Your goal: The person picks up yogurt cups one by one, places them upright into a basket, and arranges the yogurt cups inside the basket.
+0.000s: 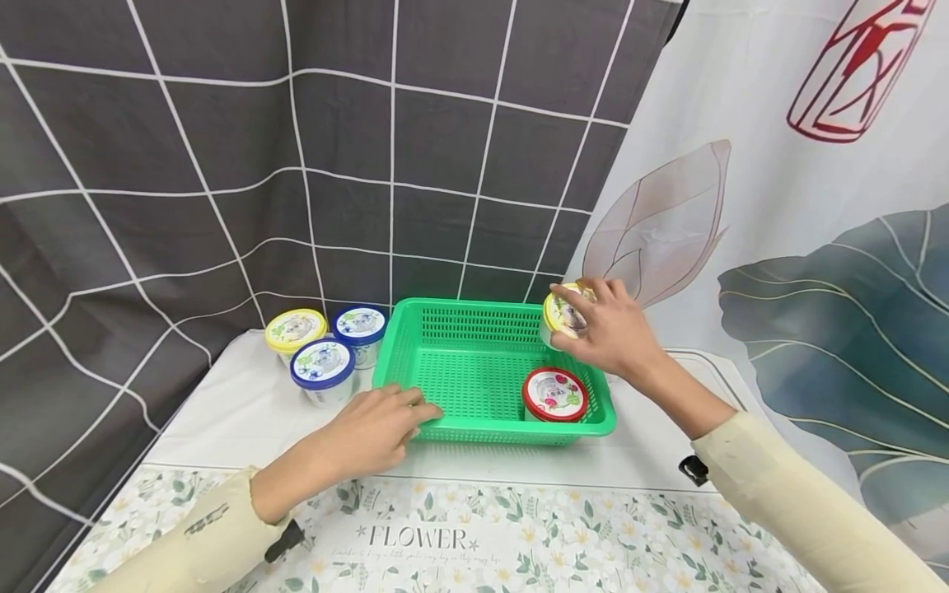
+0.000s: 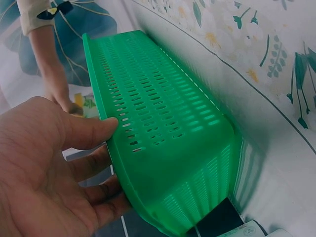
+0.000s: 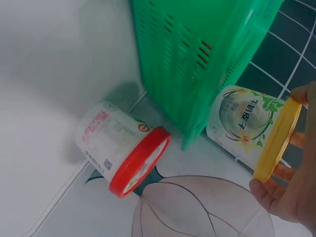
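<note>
The right hand (image 1: 611,329) grips a yellow-lidded tub (image 1: 560,315) by its lid, fingers spread around the edge, at the far right corner of the green basket (image 1: 467,383). The left hand (image 1: 378,428) pinches the basket's rim near its front left corner. Inside, front right, sits a red-lidded tub (image 1: 554,395) (a second red-lidded tub (image 3: 123,148) stands outside, on the surface (image 3: 64,64), in the right wrist view).
</note>
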Demonstrator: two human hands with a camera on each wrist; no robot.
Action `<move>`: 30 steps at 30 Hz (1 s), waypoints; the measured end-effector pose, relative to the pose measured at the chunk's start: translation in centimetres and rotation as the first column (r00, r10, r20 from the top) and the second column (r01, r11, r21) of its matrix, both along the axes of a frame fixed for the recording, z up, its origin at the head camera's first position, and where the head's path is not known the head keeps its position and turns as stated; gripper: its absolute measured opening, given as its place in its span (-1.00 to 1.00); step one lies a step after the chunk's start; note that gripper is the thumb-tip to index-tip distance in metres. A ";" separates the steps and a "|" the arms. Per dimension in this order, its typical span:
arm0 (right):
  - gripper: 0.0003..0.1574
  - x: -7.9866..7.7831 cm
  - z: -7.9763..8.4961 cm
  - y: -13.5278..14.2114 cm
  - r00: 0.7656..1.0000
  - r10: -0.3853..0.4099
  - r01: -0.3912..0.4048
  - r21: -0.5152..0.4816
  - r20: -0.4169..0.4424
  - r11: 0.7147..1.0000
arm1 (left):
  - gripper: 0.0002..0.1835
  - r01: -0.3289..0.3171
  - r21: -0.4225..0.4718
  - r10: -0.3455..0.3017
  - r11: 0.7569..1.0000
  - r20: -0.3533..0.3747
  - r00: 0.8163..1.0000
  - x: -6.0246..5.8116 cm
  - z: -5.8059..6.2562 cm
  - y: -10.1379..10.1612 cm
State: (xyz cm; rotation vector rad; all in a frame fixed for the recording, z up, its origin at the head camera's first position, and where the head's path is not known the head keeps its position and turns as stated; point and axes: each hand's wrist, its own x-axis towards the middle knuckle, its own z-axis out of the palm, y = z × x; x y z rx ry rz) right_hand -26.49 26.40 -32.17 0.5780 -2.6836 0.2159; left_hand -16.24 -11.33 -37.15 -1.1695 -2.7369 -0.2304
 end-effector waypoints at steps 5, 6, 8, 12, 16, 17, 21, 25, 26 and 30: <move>-0.07 -0.1 -0.6 -0.4 0.999 0.004 -0.003 -0.014 0.047 1.000 | -0.58 0.004 0.002 -0.004 1.000 0.003 1.000 0.1 0.0 0.0; -0.06 -0.1 -0.7 -0.5 0.998 0.008 -0.007 -0.018 0.056 1.000 | -0.58 0.004 0.003 -0.005 1.000 0.005 1.000 0.1 0.0 0.0; -0.06 -0.1 -0.9 -0.6 0.997 0.017 -0.015 -0.029 0.075 0.999 | -0.57 0.002 0.003 -0.002 1.000 0.004 1.000 0.1 0.0 0.0; -0.05 0.0 -1.3 -0.8 0.992 0.025 -0.019 -0.046 0.121 0.999 | -0.57 0.000 0.005 0.000 1.000 0.003 1.000 0.0 -0.1 0.0; -0.04 0.0 -1.4 -0.9 0.989 0.022 -0.016 -0.041 0.144 0.999 | -0.57 -0.001 0.010 0.001 1.000 0.009 1.000 0.1 -0.1 0.0; -0.04 0.0 -1.5 -0.9 0.989 0.022 -0.017 -0.035 0.144 0.999 | -0.57 -0.001 0.012 0.001 1.000 0.010 1.000 0.1 -0.1 0.1; -0.05 0.0 -1.8 -0.9 0.991 0.025 -0.026 0.002 0.128 1.000 | -0.57 -0.002 0.009 0.002 1.000 0.010 1.000 0.1 -0.1 0.1; -0.05 -0.1 -2.1 -1.0 0.990 0.035 -0.037 0.016 0.136 0.999 | -0.57 0.000 0.009 0.000 1.000 0.004 1.000 0.1 0.0 0.2; -0.05 -0.1 -2.2 -1.0 0.989 0.041 -0.043 0.014 0.142 0.999 | -0.57 0.000 0.009 0.000 1.000 0.003 1.000 0.1 0.0 0.2; -0.05 -0.3 -2.7 -1.2 0.984 0.056 -0.058 0.010 0.171 0.998 | -0.57 -0.003 0.010 0.003 1.000 0.007 1.000 0.2 0.1 0.2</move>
